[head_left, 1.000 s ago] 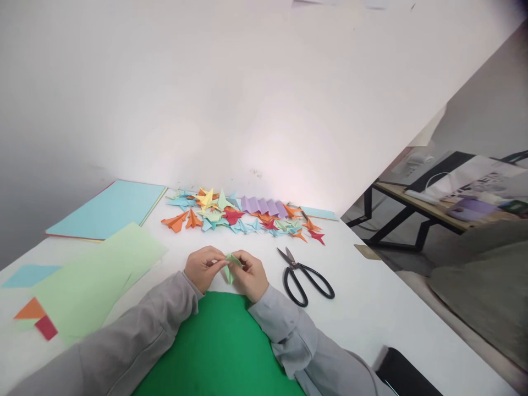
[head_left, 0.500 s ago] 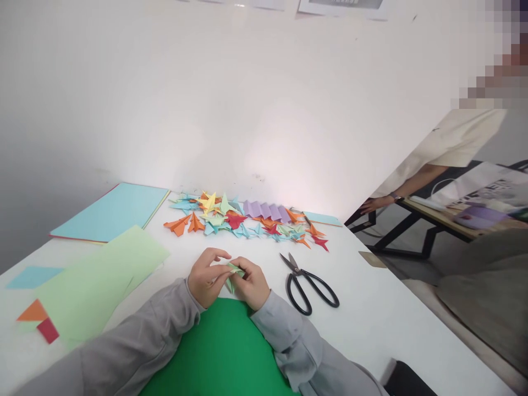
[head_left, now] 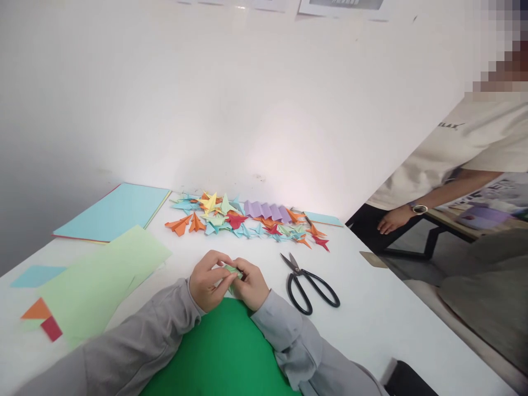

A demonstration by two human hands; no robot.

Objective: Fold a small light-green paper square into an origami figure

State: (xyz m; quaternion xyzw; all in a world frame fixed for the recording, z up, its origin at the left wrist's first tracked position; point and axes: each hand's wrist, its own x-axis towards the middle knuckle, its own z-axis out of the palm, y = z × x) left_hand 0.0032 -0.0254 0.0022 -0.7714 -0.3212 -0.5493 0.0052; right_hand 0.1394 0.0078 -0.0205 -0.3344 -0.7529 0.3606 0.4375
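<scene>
Between my fingertips is a small piece of folded light green paper (head_left: 232, 270), mostly covered by the fingers. My left hand (head_left: 209, 281) pinches it from the left, thumb and forefinger closed on it. From the other side my right hand (head_left: 251, 285) grips the same paper. Both hands are close together above the table's near edge. Right of them lie black-handled scissors (head_left: 307, 286), blades parted. Beyond the hands sits a row of small folded paper figures (head_left: 236, 221) in orange, blue, green, yellow and red, along with a pleated purple paper (head_left: 267, 211).
On the left lie a large light green sheet (head_left: 103, 280), a stack of blue sheets (head_left: 113, 212), and orange (head_left: 36, 309) and red (head_left: 51, 328) scraps. A black object (head_left: 406, 379) rests at the near right edge. Another person (head_left: 437, 165) stands beyond the table's right side.
My left forefinger has come down closer to the green paper, and less of the paper shows. The other person has moved nearer, their hand now lower and farther right.
</scene>
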